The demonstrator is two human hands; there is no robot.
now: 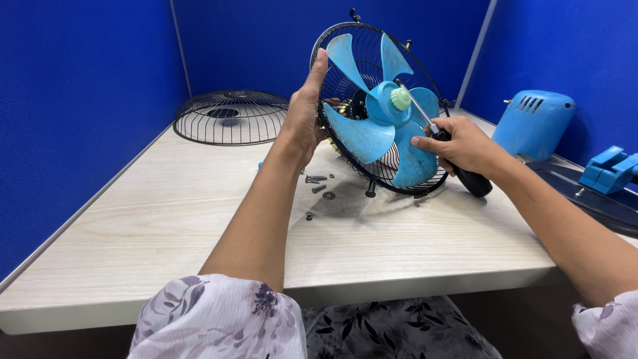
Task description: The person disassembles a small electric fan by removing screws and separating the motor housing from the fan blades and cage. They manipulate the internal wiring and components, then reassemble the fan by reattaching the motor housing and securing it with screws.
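The fan assembly (382, 110), a black wire rear guard with light-blue blades and a pale green hub cap (401, 98), stands tilted on its lower rim on the pale wooden table (166, 233), between the two hands. The left hand (306, 113) is spread flat and upright against the guard's left rim, fingers extended, steadying it. The right hand (458, 146) is closed around the black handle of a screwdriver (442, 143), just right of the blades; the metal shaft runs up and left so that its tip reaches the fan's hub beside the green cap. Below the fan, a few loose screws and washers (319, 186) lie scattered on the table near the left wrist. The separate front wire guard (229, 116) rests dome-up at the far left of the table, well apart from the fan. To the right sit a blue motor housing (535, 123) and a blue bracket piece (608, 166) on a dark base plate (598, 203).
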